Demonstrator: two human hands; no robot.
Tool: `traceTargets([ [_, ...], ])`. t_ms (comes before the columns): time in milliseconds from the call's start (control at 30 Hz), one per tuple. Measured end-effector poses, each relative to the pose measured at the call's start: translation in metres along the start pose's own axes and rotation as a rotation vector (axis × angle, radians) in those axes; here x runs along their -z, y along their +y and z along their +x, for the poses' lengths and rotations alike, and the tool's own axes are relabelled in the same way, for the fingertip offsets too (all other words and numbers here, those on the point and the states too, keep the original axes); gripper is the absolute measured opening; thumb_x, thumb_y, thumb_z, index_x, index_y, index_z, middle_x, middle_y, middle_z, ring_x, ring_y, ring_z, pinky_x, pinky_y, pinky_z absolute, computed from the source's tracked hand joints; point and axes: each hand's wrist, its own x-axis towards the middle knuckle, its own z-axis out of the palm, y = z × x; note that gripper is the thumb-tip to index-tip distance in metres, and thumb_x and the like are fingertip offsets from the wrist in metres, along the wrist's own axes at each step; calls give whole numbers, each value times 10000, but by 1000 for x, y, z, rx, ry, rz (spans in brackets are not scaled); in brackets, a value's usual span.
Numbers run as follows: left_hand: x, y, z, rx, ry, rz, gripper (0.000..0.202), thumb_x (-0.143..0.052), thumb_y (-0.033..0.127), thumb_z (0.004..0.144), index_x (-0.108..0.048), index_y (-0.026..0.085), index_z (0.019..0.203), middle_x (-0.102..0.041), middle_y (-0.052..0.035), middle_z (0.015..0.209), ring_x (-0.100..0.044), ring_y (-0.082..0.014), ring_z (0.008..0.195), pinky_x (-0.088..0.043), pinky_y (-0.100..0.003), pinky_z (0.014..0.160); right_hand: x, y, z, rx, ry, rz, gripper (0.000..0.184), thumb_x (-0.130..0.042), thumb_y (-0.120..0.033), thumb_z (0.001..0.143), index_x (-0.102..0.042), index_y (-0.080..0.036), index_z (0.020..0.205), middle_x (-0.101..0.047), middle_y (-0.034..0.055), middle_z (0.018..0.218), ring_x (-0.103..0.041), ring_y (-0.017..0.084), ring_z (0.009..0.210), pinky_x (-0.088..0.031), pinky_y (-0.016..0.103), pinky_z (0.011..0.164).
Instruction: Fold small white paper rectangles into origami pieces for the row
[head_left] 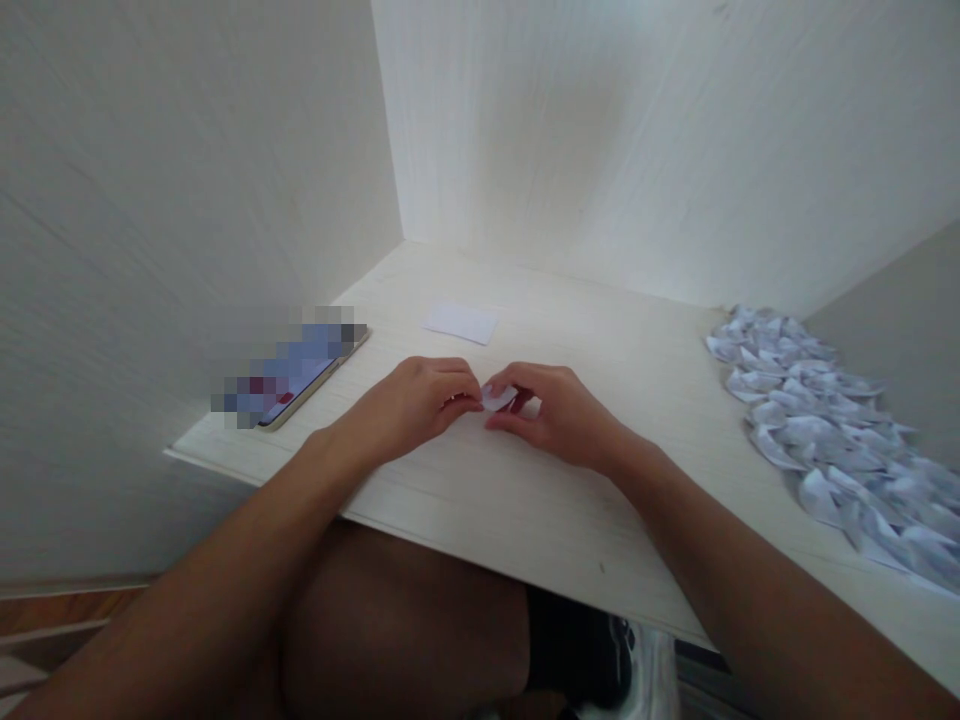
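Observation:
Between my two hands is a small piece of white paper (pixel 496 398), curled or folded, just above the white tabletop. My left hand (pixel 431 400) pinches its left edge with thumb and fingertips. On the other side, my right hand (pixel 547 410) grips the paper with bent fingers, the thumb lower down. Part of the paper is hidden behind the right fingers. A flat white slip of paper (pixel 461 323) lies on the table just beyond my hands.
Along the right side of the table (pixel 600 540) lie rows of many folded white paper pieces (pixel 817 420). A phone (pixel 300 385), its screen partly blurred out, rests at the left by the wall. White panels rise at the back and left. My leg is below the front edge.

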Motion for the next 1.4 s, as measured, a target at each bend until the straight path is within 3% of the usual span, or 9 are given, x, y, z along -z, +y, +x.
traceTargets([
  [167, 1, -3, -4, -43, 144, -13, 145, -645, 131, 969, -776, 192, 951, -777, -41, 961, -725, -158, 843, -554, -271, 780, -4, 2, 0, 165, 117, -160, 160, -649, -86, 934, -757, -198, 974, -807, 81, 1076, -759, 199, 943, -597, 349, 866],
  [600, 1, 7, -5, -60, 373, 83, 126, -626, 125, 987, -719, 183, 925, -756, -23, 955, -712, -131, 837, -554, -232, 774, -13, 0, 1, 298, 453, -308, 103, -656, -166, 985, -721, -225, 930, -812, 74, 1100, -766, 189, 973, -622, 343, 827],
  [1033, -5, 7, -4, -72, 359, 82, 124, -640, 172, 994, -744, 197, 932, -777, -34, 995, -731, -136, 862, -568, -246, 789, -16, -6, 2, 225, 362, -244, 175, -593, -108, 983, -714, -211, 913, -765, 73, 988, -689, 198, 929, -555, 337, 804],
  [1200, -6, 9, -1, 48, 345, -16, 127, -682, 169, 949, -753, 194, 846, -793, -34, 930, -730, -157, 820, -557, -271, 756, -16, -7, 2, 82, 301, -192, 164, -589, -95, 954, -685, -195, 868, -743, 53, 881, -661, 181, 813, -512, 317, 775],
  [1400, -5, 15, 1, 289, 309, -62, 59, -774, 225, 887, -797, 216, 834, -813, -12, 831, -717, -155, 692, -514, -280, 671, -19, -6, 2, 65, 344, -156, 174, -614, -75, 923, -689, -199, 826, -758, 37, 869, -678, 174, 795, -507, 305, 761],
])
